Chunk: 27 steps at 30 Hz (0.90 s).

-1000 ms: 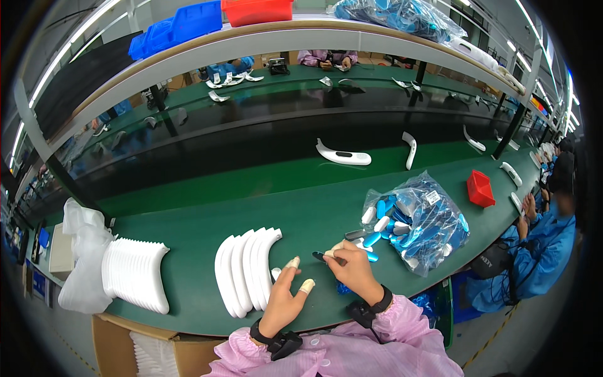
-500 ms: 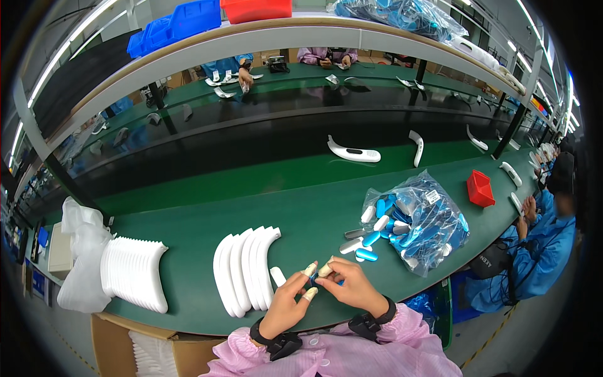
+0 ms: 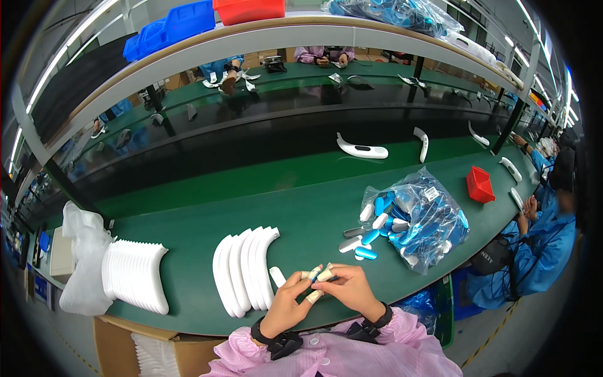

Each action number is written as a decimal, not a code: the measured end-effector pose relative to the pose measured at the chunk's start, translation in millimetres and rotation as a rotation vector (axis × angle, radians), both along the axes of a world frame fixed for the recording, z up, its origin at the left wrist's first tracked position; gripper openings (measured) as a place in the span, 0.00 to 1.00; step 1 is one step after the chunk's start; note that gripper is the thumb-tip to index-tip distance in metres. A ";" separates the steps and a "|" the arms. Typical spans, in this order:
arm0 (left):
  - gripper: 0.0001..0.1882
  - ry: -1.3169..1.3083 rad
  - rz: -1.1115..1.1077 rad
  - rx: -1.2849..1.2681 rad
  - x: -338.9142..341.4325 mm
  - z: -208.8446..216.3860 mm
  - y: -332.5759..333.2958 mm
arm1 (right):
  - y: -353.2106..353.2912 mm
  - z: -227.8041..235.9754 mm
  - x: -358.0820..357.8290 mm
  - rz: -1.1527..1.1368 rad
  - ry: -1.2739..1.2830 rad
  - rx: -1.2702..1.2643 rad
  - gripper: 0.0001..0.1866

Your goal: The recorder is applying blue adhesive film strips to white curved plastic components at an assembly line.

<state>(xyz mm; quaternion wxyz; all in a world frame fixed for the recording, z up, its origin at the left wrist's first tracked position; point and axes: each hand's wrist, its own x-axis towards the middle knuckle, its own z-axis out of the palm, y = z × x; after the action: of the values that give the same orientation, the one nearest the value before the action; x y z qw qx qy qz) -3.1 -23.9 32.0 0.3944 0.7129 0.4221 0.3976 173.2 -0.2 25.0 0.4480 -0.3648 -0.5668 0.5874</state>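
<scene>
Both hands meet near the table's front edge, with pale covers on several fingertips. Between the fingers of my left hand (image 3: 289,306) and my right hand (image 3: 353,291) is a small blue piece (image 3: 314,280), mostly hidden by them. Both hands are closed on it in a pinch. Just beyond my left hand a white oval piece (image 3: 277,276) lies on the table. Left of it stands a row of several curved white shells (image 3: 242,270). A clear plastic bag (image 3: 433,220) of blue and white oval pieces spills its contents to the far right of my hands.
A stack of curved white parts (image 3: 135,276) sits at the left beside white foam wrap (image 3: 81,270). A red bin (image 3: 480,185) stands at the right, near a co-worker in blue (image 3: 540,251). Beyond runs a dark conveyor with white handheld devices (image 3: 362,149), under an overhead shelf (image 3: 264,32).
My fingers have shifted slightly around the small blue piece, and less of it shows. The white devices on the conveyor have moved a little to the right.
</scene>
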 end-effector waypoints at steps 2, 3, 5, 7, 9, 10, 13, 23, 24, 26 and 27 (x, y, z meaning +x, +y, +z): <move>0.16 -0.064 -0.022 0.085 -0.4 -3.5 1.3 | 1.2 -2.2 5.4 0.025 -0.054 -0.057 0.07; 0.17 -0.083 -0.022 0.041 -1.1 -5.9 0.8 | 1.5 -3.0 6.7 0.039 -0.081 -0.086 0.06; 0.18 -0.122 -0.022 -0.049 -2.7 -10.5 -1.3 | -0.7 -1.5 4.7 0.020 -0.053 -0.018 0.07; 0.20 -0.069 0.046 0.036 1.2 -4.0 -1.5 | -3.1 0.9 2.6 0.018 -0.018 0.028 0.08; 0.22 0.026 0.088 0.123 5.0 2.0 -2.8 | -4.6 2.7 0.7 0.030 0.022 0.052 0.10; 0.22 0.096 0.095 0.168 6.4 4.5 -3.3 | -5.5 0.1 -1.6 -0.020 0.041 0.046 0.11; 0.24 0.208 0.112 0.258 7.1 3.6 -2.6 | -6.7 -7.5 -9.6 -0.118 0.128 0.010 0.11; 0.21 0.017 0.015 0.052 5.1 13.1 -7.3 | -5.3 -12.3 -4.6 -0.126 0.253 -0.006 0.04; 0.21 0.011 0.002 0.036 4.7 11.6 -8.0 | -5.4 -9.5 -4.8 -0.118 0.265 -0.012 0.03; 0.22 0.001 -0.029 0.003 1.8 6.9 -9.1 | -5.9 -7.2 -3.7 -0.083 0.247 -0.012 0.04; 0.23 -0.005 -0.055 0.023 0.2 4.2 -8.3 | -5.8 -6.7 -2.8 -0.065 0.239 -0.012 0.04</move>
<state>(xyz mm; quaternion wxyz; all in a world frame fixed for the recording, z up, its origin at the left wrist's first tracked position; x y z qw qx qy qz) -2.9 -32.2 36.2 0.3979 0.7278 0.3968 0.3931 170.4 -6.0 18.3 0.5290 -0.3133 -0.4936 0.6152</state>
